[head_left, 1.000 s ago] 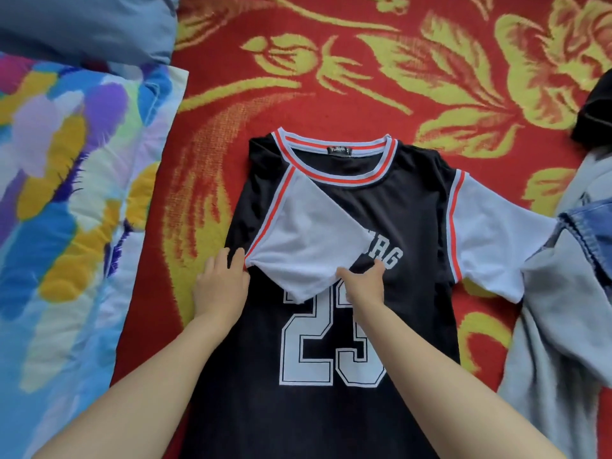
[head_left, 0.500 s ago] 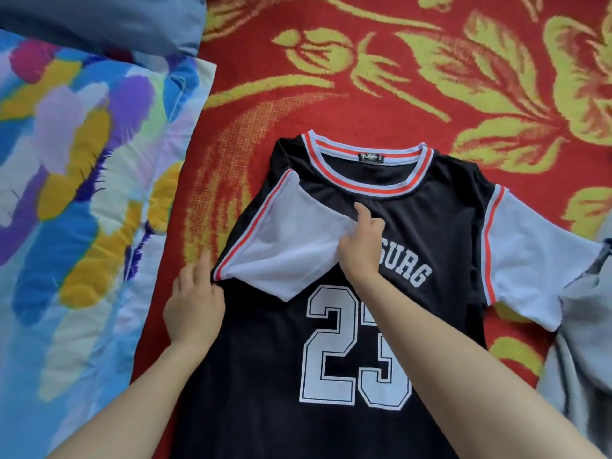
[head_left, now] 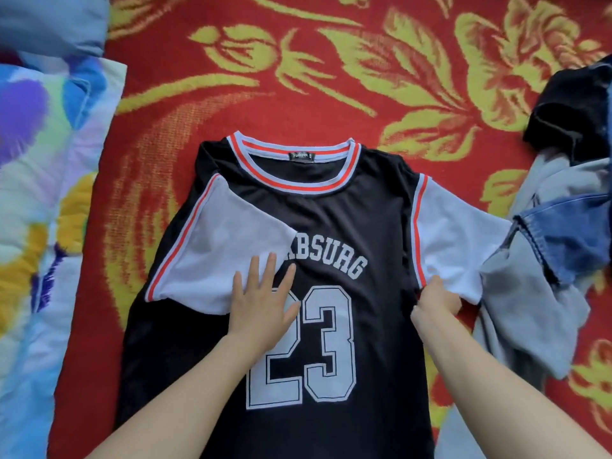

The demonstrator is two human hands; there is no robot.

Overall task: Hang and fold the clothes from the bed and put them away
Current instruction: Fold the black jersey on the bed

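A black jersey shirt (head_left: 347, 233) with a white "23" and red-and-white trim lies face up on the red bed cover (head_left: 231, 104). Its left white sleeve (head_left: 218, 256) is folded inward across the chest. My left hand (head_left: 261, 299) lies flat, fingers spread, pressing on the edge of that folded sleeve and the number. Its right white sleeve (head_left: 453, 240) still spreads outward. My right hand (head_left: 435, 301) grips the shirt's side at the lower edge of that sleeve, fingers curled into the fabric.
A colourful patterned quilt (head_left: 39, 226) runs along the left with a blue pillow (head_left: 53, 21) at top left. On the right lie a grey garment (head_left: 530, 309), blue denim (head_left: 576, 240) and a dark garment (head_left: 573, 111).
My left hand moved from the shirt's left edge onto the folded sleeve. My right hand left that sleeve and went to the right side, taking hold by the right sleeve.
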